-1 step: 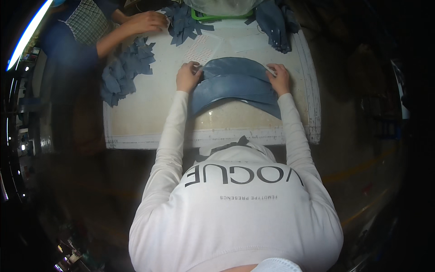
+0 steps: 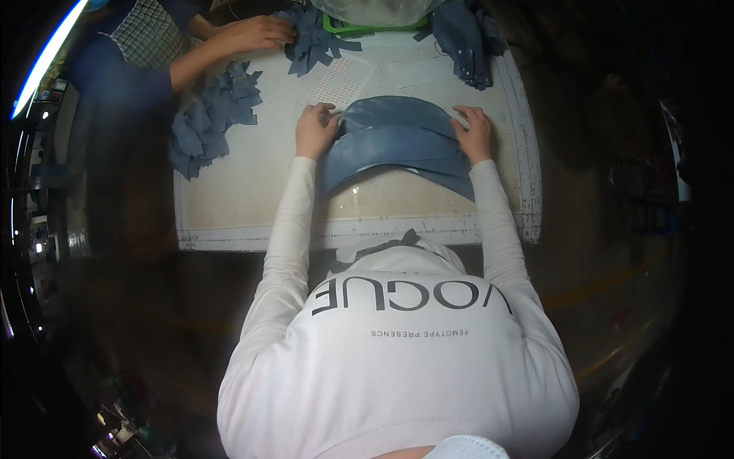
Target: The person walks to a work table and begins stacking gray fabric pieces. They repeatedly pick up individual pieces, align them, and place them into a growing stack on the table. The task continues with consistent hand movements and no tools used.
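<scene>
- Curved blue denim pieces lie stacked flat on the pale tabletop, right in front of the person, between the two hands.
- Left hand presses down on the stack's left end, fingers bent over the edge; the grip looks like a flat press more than a pinch, though whether cloth is pinched I cannot tell.
- Right hand sits on the right end, fingers spread, palm down on the denim.
- Just beyond the stack lies a white perforated sheet.
- Far left, a heap of small denim scraps; a co-worker's hand rests on another scrap pile.
- Top right, folded dark denim.
</scene>
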A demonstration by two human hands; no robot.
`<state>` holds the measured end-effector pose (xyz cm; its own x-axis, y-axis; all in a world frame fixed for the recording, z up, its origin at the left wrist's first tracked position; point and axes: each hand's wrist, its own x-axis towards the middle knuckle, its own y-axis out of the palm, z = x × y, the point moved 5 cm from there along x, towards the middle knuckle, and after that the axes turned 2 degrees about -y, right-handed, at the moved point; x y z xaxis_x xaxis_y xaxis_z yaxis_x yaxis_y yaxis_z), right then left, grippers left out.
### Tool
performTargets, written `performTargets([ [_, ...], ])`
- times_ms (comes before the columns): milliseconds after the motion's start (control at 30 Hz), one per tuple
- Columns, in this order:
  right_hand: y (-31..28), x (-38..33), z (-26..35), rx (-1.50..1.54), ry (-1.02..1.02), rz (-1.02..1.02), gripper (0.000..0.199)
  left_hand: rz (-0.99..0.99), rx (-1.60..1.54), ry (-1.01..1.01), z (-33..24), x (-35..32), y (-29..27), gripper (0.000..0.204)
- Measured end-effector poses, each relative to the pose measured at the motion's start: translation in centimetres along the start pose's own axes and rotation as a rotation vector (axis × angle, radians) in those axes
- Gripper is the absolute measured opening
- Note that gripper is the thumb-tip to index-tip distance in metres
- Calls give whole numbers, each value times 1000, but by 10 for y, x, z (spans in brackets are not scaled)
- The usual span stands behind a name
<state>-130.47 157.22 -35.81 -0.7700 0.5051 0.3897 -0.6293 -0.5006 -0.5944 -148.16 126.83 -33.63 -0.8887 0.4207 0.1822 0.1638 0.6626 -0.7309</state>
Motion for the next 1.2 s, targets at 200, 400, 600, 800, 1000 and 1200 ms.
performTargets([
  [200,-6,-17,65,91,-143,211,20,38,27,92,-37,-51,-37,31],
  [400,6,-27,86,-23,-186,222,27,-17,130,95,-46,-80,-42,35],
  [600,5,-26,93,-3,-248,131,24,-185,188,200,-54,-86,-41,31],
  [800,-6,-40,97,161,-220,225,17,-84,-56,196,-44,-97,-39,27],
  [1000,-32,-67,84,356,-80,395,14,201,-201,20,-22,-126,-33,24],
  [1200,-26,-77,67,488,106,392,7,189,-305,-188,-14,-131,-27,26],
])
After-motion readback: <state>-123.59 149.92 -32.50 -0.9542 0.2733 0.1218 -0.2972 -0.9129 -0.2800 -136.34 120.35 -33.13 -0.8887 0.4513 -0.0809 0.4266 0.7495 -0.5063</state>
